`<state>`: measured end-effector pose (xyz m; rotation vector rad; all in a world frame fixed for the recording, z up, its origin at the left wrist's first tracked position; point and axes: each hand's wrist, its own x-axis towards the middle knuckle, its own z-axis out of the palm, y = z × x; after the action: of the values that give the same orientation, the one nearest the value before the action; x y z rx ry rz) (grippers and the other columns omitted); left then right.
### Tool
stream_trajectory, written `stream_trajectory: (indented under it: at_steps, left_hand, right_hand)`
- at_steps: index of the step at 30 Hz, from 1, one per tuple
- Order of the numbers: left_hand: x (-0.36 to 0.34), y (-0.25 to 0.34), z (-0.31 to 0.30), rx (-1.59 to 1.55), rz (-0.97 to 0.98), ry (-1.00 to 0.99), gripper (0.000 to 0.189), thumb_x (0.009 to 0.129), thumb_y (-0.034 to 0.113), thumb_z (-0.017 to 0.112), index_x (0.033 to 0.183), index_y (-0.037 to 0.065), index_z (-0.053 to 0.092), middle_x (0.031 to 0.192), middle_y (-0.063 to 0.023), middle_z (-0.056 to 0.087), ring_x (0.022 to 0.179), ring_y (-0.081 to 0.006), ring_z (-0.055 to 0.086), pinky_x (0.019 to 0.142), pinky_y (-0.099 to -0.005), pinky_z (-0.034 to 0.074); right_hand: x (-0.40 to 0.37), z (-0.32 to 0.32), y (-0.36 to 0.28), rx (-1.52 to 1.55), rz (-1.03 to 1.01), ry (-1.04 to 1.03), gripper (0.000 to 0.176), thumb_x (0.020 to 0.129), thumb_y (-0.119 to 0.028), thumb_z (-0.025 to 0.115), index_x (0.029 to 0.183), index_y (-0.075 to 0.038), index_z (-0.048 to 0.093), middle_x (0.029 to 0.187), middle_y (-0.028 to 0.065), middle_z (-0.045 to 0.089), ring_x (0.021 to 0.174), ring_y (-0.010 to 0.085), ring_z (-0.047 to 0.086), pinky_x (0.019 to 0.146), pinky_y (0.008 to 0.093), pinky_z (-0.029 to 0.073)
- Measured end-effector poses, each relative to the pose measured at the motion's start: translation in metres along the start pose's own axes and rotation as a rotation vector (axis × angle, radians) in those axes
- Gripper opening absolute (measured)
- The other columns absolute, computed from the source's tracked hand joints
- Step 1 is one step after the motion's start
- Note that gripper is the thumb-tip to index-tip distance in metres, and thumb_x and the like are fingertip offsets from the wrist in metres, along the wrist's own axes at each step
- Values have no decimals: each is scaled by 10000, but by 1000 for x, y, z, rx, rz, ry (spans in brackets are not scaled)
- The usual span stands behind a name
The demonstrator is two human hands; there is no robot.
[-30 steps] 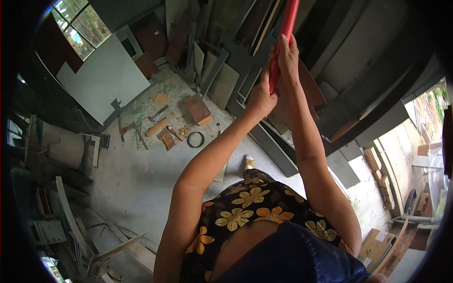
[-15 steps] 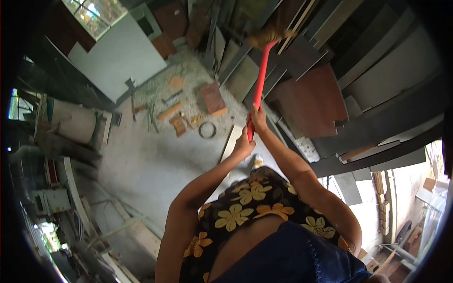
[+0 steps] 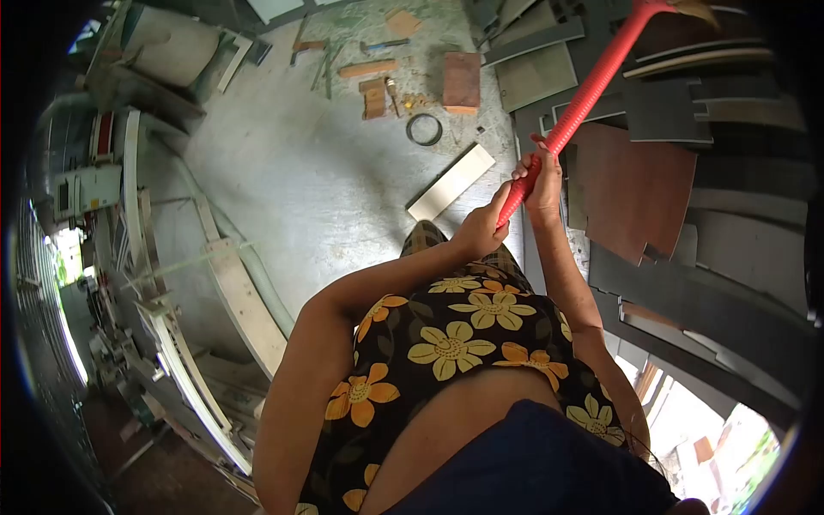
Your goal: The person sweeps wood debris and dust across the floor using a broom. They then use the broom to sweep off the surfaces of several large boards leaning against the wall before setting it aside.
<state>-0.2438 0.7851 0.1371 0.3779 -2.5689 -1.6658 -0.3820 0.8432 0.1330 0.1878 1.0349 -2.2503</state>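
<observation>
A broom with a long red handle point(image 3: 592, 94) slants up and to the right across the head view. Its brown bristles point(image 3: 697, 10) show only partly at the top right edge, near the leaning boards. My left hand point(image 3: 482, 230) is wrapped round the lower end of the handle. Higher up, my right hand point(image 3: 542, 182) grips the same handle with bent fingers. On the floor left of my hands lies a pale wooden board point(image 3: 452, 182), apart from both.
Beyond the board are a black ring point(image 3: 424, 130), a reddish-brown block point(image 3: 462, 79), a brush point(image 3: 393, 94), a hammer point(image 3: 309, 51) and wood scraps. Dark panels and a brown sheet point(image 3: 635, 189) stack along the right. Long timber point(image 3: 249, 300) and a machine point(image 3: 86, 190) stand left.
The broom has swung toward the right, its bristles moving from the top middle to the top right edge. Both hands stay on the handle. My view has shifted, showing more of the pale board.
</observation>
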Motion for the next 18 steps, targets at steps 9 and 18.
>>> stream_trajectory:
  at_steps: [9, 18]
  left_hand:
    - [10, -18, -37, -21, -120, -61, 675, 745, 123, 526, 1320, -17, 202, 759, -285, 554, 699, -412, 569, 648, -427, 445]
    - [65, -62, -136, -47, -134, -154, 671, 742, 102, 493, 1333, 17, 187, 763, -272, 546, 703, -390, 577, 614, -375, 439]
  right_hand:
    - [36, 2, 38, 142, 248, 136, 178, 796, -201, 529, 888, -72, 448, 563, -30, 361, 460, 76, 372, 446, 233, 369]
    - [107, 85, 75, 93, 169, 203, 165, 789, -190, 530, 868, -77, 439, 576, -30, 365, 463, 78, 365, 450, 230, 364]
